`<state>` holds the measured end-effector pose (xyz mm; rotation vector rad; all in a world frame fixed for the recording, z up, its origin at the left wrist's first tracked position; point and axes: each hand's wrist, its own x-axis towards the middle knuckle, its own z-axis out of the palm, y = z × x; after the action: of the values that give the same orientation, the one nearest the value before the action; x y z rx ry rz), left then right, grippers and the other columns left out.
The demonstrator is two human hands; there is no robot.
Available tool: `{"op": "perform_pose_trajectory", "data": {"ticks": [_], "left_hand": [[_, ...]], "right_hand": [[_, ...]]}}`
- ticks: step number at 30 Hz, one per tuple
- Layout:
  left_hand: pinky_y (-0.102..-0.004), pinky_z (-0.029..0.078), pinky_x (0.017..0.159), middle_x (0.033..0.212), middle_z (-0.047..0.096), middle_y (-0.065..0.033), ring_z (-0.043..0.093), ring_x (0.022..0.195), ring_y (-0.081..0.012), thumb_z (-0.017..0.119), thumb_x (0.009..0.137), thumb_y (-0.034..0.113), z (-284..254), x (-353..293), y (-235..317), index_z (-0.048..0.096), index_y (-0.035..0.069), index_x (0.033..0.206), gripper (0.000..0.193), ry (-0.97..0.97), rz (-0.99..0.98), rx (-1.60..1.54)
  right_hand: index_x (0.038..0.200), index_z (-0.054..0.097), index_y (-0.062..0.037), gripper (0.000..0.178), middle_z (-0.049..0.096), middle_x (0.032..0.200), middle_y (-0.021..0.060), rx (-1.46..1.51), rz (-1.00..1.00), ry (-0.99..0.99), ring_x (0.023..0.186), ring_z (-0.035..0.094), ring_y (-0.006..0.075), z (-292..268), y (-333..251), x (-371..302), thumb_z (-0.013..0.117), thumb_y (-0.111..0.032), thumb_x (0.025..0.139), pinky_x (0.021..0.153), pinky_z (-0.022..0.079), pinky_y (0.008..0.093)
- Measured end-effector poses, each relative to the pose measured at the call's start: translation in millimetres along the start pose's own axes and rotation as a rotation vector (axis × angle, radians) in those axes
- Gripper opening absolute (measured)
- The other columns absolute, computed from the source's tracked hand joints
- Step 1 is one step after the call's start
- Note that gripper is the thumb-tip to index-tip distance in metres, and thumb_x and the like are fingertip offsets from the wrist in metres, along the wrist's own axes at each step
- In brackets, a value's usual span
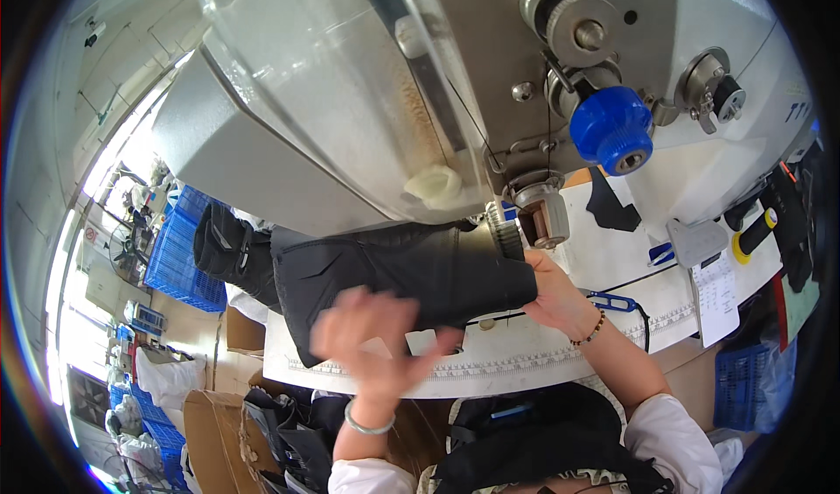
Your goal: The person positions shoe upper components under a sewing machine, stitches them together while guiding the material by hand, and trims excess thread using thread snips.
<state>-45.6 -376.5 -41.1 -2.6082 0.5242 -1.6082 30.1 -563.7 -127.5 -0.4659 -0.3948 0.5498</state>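
A black padded fabric piece point(394, 271) lies across the sewing table under the head of a sewing machine point(350, 144). My right hand point(560, 297) grips the right end of the piece, with the thumb and fingers closed on its edge beside the needle area. My left hand point(372, 341) is blurred by motion over the near side of the piece, its thumb spread away from the fingers and nothing in it; whether it touches the fabric I cannot tell. The machine's metal parts partly hide the spot where the fabric meets the needle.
Blue-handled thread snips point(612, 301) lie right of my right wrist. Beyond are a printed paper slip point(716, 297), a yellow-and-black thread spool point(754, 236) and a cut black scrap point(610, 203). A ruler strip point(507, 364) follows the table's near edge. Cardboard boxes point(210, 433) and blue crates point(185, 249) stand left.
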Motion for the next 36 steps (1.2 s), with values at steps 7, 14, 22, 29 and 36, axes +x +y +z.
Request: {"op": "perform_pose_trajectory", "data": {"ticks": [7,14,22,29,36], "left_hand": [[-0.0481,0.024,0.100,0.125,0.050,-0.0142,0.046,0.119,-0.0247,0.073,0.063,0.046,34,-5,19,0.056,0.004,0.114,0.068,-0.327,0.239,-0.032],[-0.0379,0.030,0.098,0.114,0.059,-0.0084,0.053,0.112,-0.0188,0.075,0.062,0.040,34,-3,9,0.060,0.002,0.108,0.061,-0.241,0.214,-0.165],[-0.0365,0.033,0.097,0.109,0.060,-0.0094,0.054,0.110,-0.0201,0.076,0.061,0.041,34,-2,8,0.062,0.001,0.106,0.061,-0.296,0.232,-0.157],[-0.0369,0.033,0.097,0.112,0.059,-0.0104,0.054,0.109,-0.0204,0.074,0.063,0.043,33,3,7,0.061,0.002,0.106,0.060,-0.263,0.224,-0.180],[-0.0360,0.033,0.097,0.114,0.059,-0.0094,0.053,0.111,-0.0199,0.071,0.066,0.045,33,5,6,0.062,0.007,0.108,0.057,-0.275,0.234,-0.174]], "right_hand": [[0.112,0.056,0.0025,0.025,0.061,0.105,0.0067,-0.129,-0.024,0.019,0.093,0.059,0.0104,-1,1,-1,0.051,-0.008,0.089,0.080,0.049,0.0238],[0.110,0.058,0.0000,0.023,0.061,0.100,0.0016,-0.367,0.010,0.077,0.090,0.055,0.0049,-1,-2,-1,0.051,-0.009,0.090,0.077,0.046,0.0199],[0.110,0.059,-0.0008,0.022,0.060,0.099,0.0000,-0.363,0.068,0.115,0.088,0.054,0.0040,2,-4,-2,0.051,-0.009,0.090,0.077,0.045,0.0198],[0.113,0.054,0.0017,0.026,0.059,0.107,0.0047,-0.259,0.036,0.047,0.096,0.055,0.0077,0,-6,-3,0.049,-0.010,0.091,0.084,0.045,0.0234],[0.116,0.052,0.0024,0.028,0.058,0.110,0.0068,-0.179,-0.030,-0.049,0.100,0.054,0.0106,-3,-2,-6,0.048,-0.012,0.092,0.087,0.044,0.0263]]}}
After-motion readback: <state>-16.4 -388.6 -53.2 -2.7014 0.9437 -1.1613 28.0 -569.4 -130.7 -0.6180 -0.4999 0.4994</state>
